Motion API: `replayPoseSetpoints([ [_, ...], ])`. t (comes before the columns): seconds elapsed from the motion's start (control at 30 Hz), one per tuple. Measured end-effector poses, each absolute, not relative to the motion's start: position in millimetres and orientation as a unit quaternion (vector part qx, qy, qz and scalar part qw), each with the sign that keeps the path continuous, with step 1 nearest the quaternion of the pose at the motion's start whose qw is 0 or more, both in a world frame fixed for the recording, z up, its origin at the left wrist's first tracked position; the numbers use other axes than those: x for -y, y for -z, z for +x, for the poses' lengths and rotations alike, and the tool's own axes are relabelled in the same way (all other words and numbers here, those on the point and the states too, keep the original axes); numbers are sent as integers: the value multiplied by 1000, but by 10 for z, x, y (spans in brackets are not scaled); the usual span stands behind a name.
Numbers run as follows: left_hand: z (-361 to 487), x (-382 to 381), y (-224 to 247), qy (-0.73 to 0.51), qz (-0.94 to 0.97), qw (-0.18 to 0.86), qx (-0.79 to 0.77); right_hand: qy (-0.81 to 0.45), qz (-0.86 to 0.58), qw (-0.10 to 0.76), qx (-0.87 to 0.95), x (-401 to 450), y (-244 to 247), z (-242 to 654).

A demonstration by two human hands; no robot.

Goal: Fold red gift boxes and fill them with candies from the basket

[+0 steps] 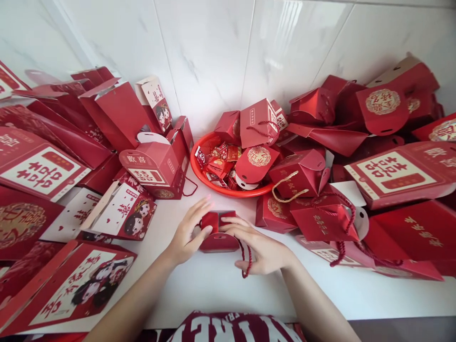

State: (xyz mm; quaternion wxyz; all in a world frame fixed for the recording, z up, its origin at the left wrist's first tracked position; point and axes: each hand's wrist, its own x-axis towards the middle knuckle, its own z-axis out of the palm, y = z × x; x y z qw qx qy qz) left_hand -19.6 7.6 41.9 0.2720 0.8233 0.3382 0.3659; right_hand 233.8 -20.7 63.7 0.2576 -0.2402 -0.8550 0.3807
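A small red gift box (220, 242) stands on the white table between my two hands, its top flaps partly folded. My left hand (190, 231) grips the box's left side, with the thumb on a top flap. From the right, my right hand (261, 247) lays its fingers on the box's right flap. A dark red twisted cord (246, 270) hangs looped by the fingers of that hand. Just behind the box sits a red plastic basket (228, 190) with wrapped sweets (219, 164) and several red boxes in it.
Flattened and half-folded red boxes (42, 166) crowd the left side. Many folded red boxes with cord handles (320, 221) are piled on the right. A white tiled wall (210, 57) rises behind the table (213, 289).
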Motion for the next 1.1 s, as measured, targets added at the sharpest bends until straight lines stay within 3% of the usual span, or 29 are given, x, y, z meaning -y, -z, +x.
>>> replayPoseSetpoints([
  [0.1,-211,-76,-375,-343,875,205,-272,-381,-269,261,845,215,-626,2324],
  [0.33,-204,-33,-501,-275,877,267,-291,-343,-253,268,864,217,-608,2286],
  [0.53,-251,-47,-494,-223,866,285,-345,-484,-215,215,821,215,-778,2542],
  [0.63,-264,-67,-490,-205,842,341,-364,-541,-208,267,770,220,-771,2569],
  [0.77,-257,-73,-536,-194,823,385,-368,-413,-301,378,772,243,-665,2406],
  [0.9,-246,-67,-578,-194,824,368,-385,-306,-336,321,831,262,-540,2234],
  [1.1,-256,-79,-556,-198,844,317,-384,-304,-402,289,814,290,-444,2168],
])
